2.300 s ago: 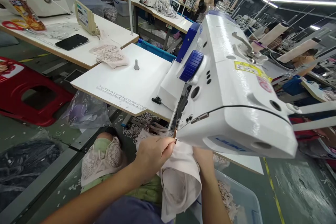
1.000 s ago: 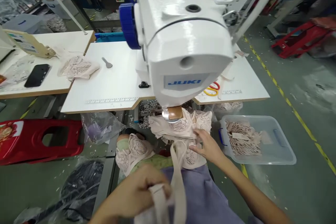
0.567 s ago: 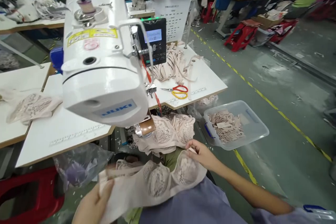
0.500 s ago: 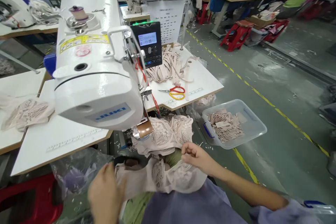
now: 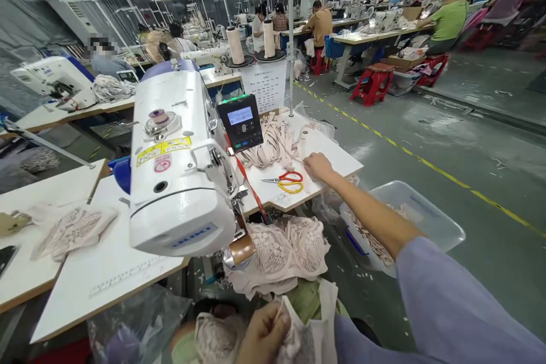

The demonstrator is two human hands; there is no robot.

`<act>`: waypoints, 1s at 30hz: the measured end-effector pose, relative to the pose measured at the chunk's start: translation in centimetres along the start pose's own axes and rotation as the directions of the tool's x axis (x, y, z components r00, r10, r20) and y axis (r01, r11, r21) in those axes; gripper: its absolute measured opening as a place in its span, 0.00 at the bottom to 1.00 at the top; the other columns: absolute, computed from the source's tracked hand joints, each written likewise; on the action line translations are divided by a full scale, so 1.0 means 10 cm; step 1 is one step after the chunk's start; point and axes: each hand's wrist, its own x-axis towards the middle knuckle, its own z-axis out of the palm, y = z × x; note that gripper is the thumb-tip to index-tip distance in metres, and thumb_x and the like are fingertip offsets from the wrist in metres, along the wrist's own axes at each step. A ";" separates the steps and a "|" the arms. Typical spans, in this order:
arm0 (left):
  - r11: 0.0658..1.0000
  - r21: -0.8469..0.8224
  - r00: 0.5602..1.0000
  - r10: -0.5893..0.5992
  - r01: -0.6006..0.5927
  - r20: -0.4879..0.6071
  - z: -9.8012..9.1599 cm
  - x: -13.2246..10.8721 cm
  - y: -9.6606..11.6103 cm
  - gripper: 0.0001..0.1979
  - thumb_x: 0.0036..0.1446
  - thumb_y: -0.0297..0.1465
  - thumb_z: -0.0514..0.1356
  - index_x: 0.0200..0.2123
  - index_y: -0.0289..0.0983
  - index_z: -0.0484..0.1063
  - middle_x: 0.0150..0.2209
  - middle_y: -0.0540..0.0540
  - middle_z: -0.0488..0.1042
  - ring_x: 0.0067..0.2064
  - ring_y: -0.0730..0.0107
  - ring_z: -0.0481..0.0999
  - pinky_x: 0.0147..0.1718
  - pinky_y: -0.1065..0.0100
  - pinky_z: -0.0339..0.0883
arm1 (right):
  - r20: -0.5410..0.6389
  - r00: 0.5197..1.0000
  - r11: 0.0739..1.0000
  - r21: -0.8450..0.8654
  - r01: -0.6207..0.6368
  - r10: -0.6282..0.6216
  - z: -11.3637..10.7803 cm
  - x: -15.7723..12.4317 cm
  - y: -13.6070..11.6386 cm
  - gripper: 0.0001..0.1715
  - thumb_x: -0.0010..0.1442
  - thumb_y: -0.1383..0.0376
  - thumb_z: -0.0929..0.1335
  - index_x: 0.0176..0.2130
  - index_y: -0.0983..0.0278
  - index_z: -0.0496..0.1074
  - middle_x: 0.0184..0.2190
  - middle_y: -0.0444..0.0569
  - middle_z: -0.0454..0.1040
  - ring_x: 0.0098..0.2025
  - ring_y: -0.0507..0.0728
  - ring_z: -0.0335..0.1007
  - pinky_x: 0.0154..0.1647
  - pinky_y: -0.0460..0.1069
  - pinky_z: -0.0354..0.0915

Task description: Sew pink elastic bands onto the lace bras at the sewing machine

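My left hand is closed on a pale pink lace bra piece in my lap at the bottom of the head view. My right hand is stretched out over the white table, resting on a heap of beige straps just right of the red and yellow scissors; its fingers are mostly hidden. The white sewing machine stands between both hands. More lace bras hang below its needle end.
A clear plastic bin with strap pieces sits on the floor under my right arm. The machine's control panel faces me. Lace pieces lie on the left table. Other people sew at tables behind; red stools stand by the aisle.
My right hand let go of the bra and reached up to the straps on the table. My left hand gathered the bra in my lap. The view tilted up.
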 end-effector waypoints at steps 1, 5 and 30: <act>1.000 0.005 0.997 -0.006 0.006 -0.074 -0.04 -0.02 0.02 0.31 0.54 0.61 0.54 0.26 0.36 0.67 0.25 0.50 0.62 0.31 0.69 0.61 0.32 0.69 0.57 | 0.009 1.000 1.000 0.022 0.002 -0.002 -0.03 0.07 -0.02 0.09 0.56 0.76 0.65 0.35 0.73 0.75 0.40 0.67 0.76 0.51 0.67 0.67 0.56 0.58 0.58; 0.998 0.053 0.922 -0.022 0.046 -0.387 -0.17 -0.13 0.29 0.32 0.53 0.61 0.55 0.24 0.36 0.68 0.24 0.51 0.63 0.29 0.70 0.62 0.29 0.70 0.59 | 0.075 0.996 0.983 0.184 0.028 -0.042 -0.03 -0.11 -0.13 0.09 0.60 0.68 0.65 0.27 0.65 0.69 0.23 0.48 0.69 0.32 0.56 0.67 0.39 0.51 0.64; 0.882 0.468 0.867 0.275 -0.056 -0.415 -0.29 -0.36 0.91 0.13 0.60 0.31 0.56 0.23 0.37 0.64 0.22 0.53 0.64 0.25 0.75 0.63 0.24 0.73 0.53 | 0.346 0.676 0.616 0.761 0.203 -0.651 0.64 -2.07 -0.93 0.07 0.63 0.64 0.68 0.39 0.60 0.79 0.39 0.47 0.79 0.42 0.55 0.74 0.44 0.49 0.67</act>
